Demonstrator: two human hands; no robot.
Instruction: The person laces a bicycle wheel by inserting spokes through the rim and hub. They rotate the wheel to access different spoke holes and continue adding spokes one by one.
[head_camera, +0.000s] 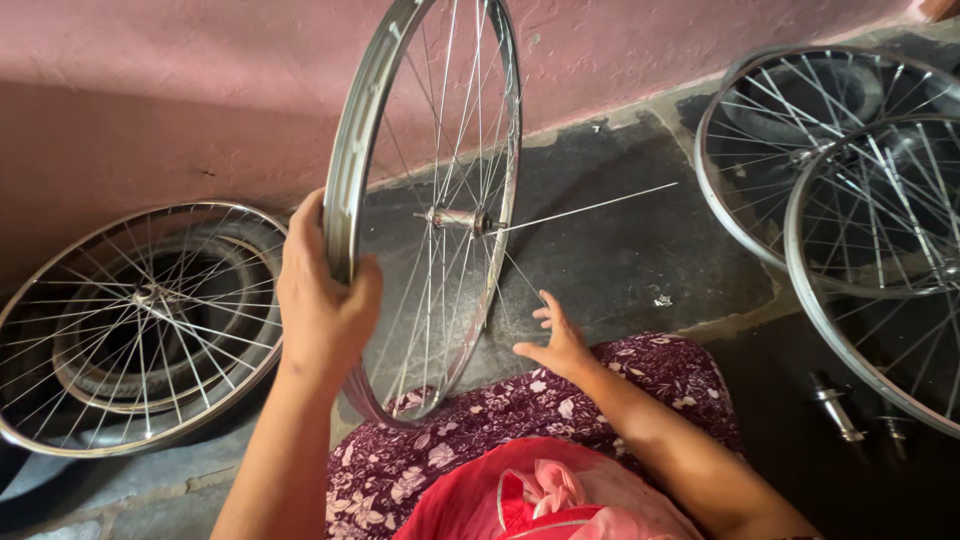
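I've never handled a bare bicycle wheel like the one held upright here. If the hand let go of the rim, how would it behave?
The upright wheel would probably tip or roll: it stands on a narrow edge, steadied by the left hand. It looks light, mostly thin spokes and open space, gripped one-handed. The loose spoke sticking out sideways seems likely to flex easily.

No packages, labels, signs or screens in view

Nothing here carries print or a display, from the wall to the floor to the near edge of the view
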